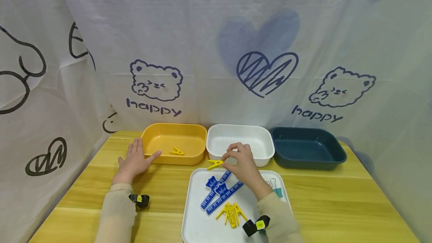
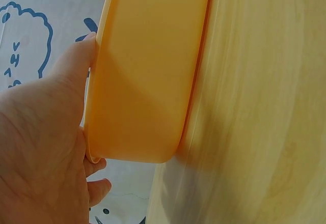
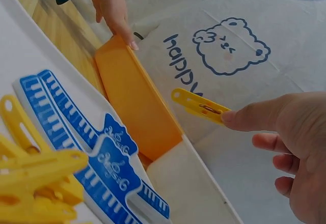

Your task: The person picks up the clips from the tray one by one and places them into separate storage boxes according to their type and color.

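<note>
My right hand (image 1: 243, 163) pinches a yellow clothespin (image 1: 215, 164) by one end, above the front of the white bin and the back edge of the tray. In the right wrist view, that clothespin (image 3: 201, 105) sticks out from the thumb and fingertips. My left hand (image 1: 135, 161) rests with spread fingers at the left front corner of the yellow bin (image 1: 158, 159), its thumb touching the rim (image 2: 94, 96). Inside this bin lies another yellow clothespin (image 1: 176, 151). Below my right hand, two blue music clips (image 1: 219, 194) with piano-key patterns and several yellow clothespins (image 1: 231, 215) lie on the tray.
The white tray (image 1: 189, 213) lies on the wooden table (image 1: 337, 205). A teal binder clip (image 1: 278, 192) sits at its right, partly behind my right arm. Behind the tray stand the white bin (image 1: 216, 143) and a dark blue bin (image 1: 308, 163), against a printed curtain (image 1: 209, 48).
</note>
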Demonstrator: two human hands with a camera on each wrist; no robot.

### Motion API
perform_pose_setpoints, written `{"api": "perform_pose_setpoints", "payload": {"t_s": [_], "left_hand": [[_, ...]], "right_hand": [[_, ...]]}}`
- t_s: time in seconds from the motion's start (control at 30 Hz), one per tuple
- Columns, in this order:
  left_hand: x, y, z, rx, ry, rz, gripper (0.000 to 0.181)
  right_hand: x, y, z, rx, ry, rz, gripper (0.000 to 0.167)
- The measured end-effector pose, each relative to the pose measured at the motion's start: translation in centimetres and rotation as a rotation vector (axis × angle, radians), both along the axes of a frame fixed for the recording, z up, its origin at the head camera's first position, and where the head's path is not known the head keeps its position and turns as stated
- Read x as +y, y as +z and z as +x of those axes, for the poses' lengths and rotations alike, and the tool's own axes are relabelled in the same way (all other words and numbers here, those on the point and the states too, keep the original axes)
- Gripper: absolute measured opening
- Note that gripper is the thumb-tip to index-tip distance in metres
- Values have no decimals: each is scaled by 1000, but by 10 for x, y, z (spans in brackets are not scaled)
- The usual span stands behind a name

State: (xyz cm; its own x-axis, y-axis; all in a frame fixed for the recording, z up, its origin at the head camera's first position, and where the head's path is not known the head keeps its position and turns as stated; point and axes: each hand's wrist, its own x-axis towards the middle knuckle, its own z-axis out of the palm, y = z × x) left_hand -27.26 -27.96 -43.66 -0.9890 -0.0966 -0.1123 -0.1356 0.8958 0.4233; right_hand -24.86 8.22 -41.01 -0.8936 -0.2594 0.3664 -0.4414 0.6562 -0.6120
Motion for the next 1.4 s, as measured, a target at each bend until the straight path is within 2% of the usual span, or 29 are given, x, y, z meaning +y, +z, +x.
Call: {"api": "perform_pose_setpoints", "payload": {"t_s": [0.17,0.5,0.8,1.03,1.4], "left_hand": [[0,0,0,-1,2,2,116],[0,0,-1,1,3,9,117],[0,3,0,2,0,16,115],[0,4,1,-1,1,12,114],[0,3,3,0,-2,8,115]], "right_hand": [[-14,-2,-4,24,-29,-42,7],[-44,0,-13,-49,-111,-80,8],[-65,-7,-25,-33,-173,-101,9],[-77,-14,-36,-16,-188,-105,8],[-91,-22,-51,-90,-216,-116,8]]}}
